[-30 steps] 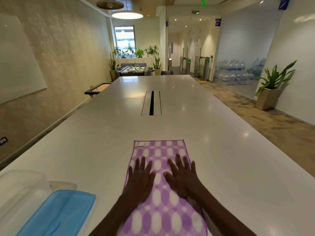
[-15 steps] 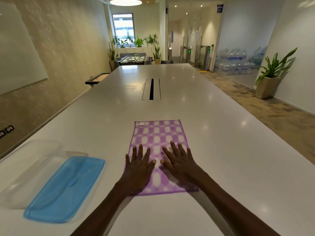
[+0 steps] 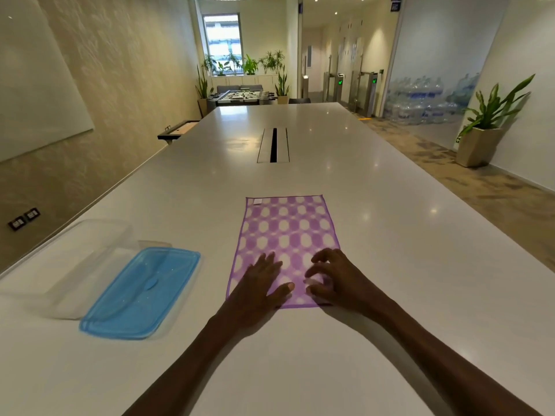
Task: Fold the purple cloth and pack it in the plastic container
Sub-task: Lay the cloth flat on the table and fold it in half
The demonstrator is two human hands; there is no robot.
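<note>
The purple cloth (image 3: pixel 285 235) with white ovals lies flat on the white table (image 3: pixel 390 295), a small white tag at its far left corner. My left hand (image 3: pixel 258 289) rests palm down on the cloth's near left part, fingers spread. My right hand (image 3: pixel 339 280) hovers over the near right part with fingers curled, fingertips close to the fabric; I cannot tell if it pinches the cloth. The clear plastic container (image 3: pixel 75 265) stands open at the left, its blue lid (image 3: pixel 144 292) lying beside it.
A cable slot (image 3: pixel 273 145) runs down the table's middle, farther away. The table's left edge lies close behind the container. A potted plant (image 3: pixel 483 130) stands on the floor at the right. A foosball table (image 3: pixel 243 96) is at the room's far end.
Both hands have slid toward me along the cloth to its near end. My right hand's fingers have curled up from flat. The view has tilted down.
</note>
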